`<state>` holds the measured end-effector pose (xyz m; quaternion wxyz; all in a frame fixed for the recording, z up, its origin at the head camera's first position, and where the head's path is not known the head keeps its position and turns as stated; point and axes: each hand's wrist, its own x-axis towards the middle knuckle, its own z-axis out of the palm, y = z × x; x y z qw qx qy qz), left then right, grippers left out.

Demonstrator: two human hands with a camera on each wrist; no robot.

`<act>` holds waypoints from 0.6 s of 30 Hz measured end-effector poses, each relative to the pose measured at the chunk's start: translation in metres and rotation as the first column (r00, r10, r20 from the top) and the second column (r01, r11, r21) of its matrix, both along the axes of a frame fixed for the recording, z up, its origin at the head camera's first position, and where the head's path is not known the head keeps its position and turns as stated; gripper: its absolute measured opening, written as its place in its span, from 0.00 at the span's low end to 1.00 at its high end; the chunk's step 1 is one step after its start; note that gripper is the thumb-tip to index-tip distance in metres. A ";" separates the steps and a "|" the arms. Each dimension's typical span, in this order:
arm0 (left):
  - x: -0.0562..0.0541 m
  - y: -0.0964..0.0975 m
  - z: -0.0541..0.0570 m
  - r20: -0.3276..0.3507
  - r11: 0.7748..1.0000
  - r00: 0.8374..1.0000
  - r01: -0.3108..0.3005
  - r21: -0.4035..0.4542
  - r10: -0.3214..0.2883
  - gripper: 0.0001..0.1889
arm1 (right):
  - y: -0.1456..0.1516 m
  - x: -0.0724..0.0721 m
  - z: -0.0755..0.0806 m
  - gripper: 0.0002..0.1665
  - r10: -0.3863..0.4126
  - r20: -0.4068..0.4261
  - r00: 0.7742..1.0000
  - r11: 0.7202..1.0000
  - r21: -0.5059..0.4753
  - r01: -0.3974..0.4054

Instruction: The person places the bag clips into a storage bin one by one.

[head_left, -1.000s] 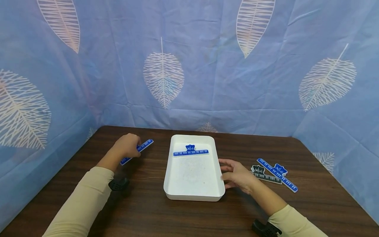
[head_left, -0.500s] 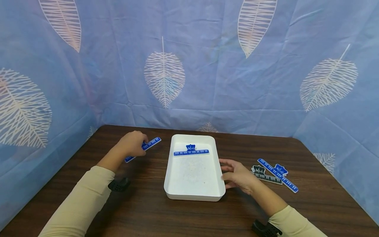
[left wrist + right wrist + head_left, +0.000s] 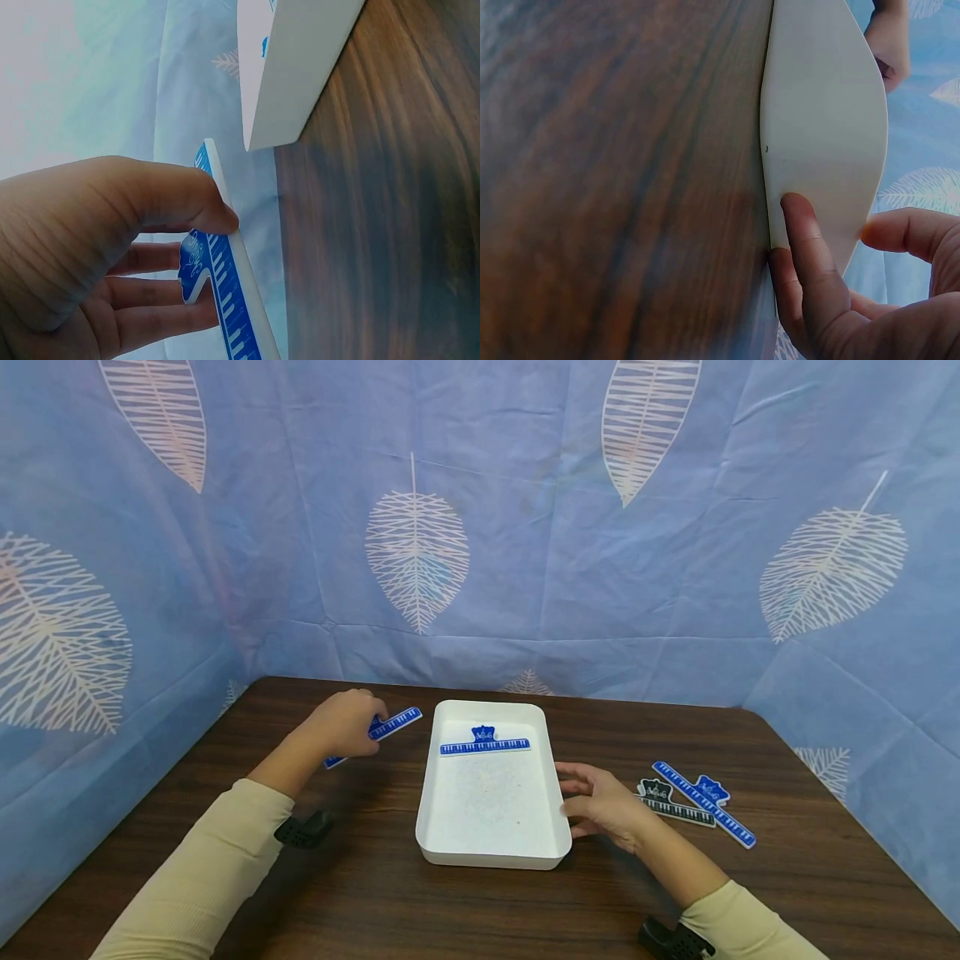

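My left hand (image 3: 347, 724) pinches a blue music clip (image 3: 396, 723) printed with piano keys, held off to the left of a white tray (image 3: 491, 852). In the left wrist view, the thumb presses the front of the clip (image 3: 231, 292) and the fingers lie behind it. Its middle is partly hidden by the hand in the head view. Beside the tray's right wall is my right hand (image 3: 603, 806), its fingers fairly straight. The right wrist view shows fingertips resting on the tray's outer wall (image 3: 821, 112), with one digit at the rim.
Another blue music clip (image 3: 485, 747) lies inside the tray near its far end. To the right, a blue clip (image 3: 705, 806) lies across a black one (image 3: 675, 811) on the dark wooden table (image 3: 360, 877). Blue leaf-patterned cloth (image 3: 517, 527) hangs behind and at both sides.
My left hand has moved right and slightly away with the blue music clip, closer to the tray. The right hand and tray have stayed in place.
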<state>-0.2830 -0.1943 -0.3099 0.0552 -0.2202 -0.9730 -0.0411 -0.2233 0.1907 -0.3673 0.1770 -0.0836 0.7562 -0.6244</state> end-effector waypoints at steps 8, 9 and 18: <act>0.002 0.011 0.008 -0.024 0.999 0.999 0.041 0.000 -0.041 0.20 | 0.001 0.000 -0.001 0.44 0.000 -0.007 1.000 1.000 -0.002 0.000; 0.002 0.013 0.009 -0.027 0.999 0.999 0.047 -0.001 -0.047 0.19 | 0.001 0.000 -0.001 0.45 0.001 -0.007 1.000 1.000 -0.002 -0.001; 0.004 0.025 0.014 -0.037 0.997 0.996 0.082 0.002 -0.082 0.19 | 0.002 0.000 0.000 0.44 0.012 0.000 1.000 1.000 -0.005 -0.012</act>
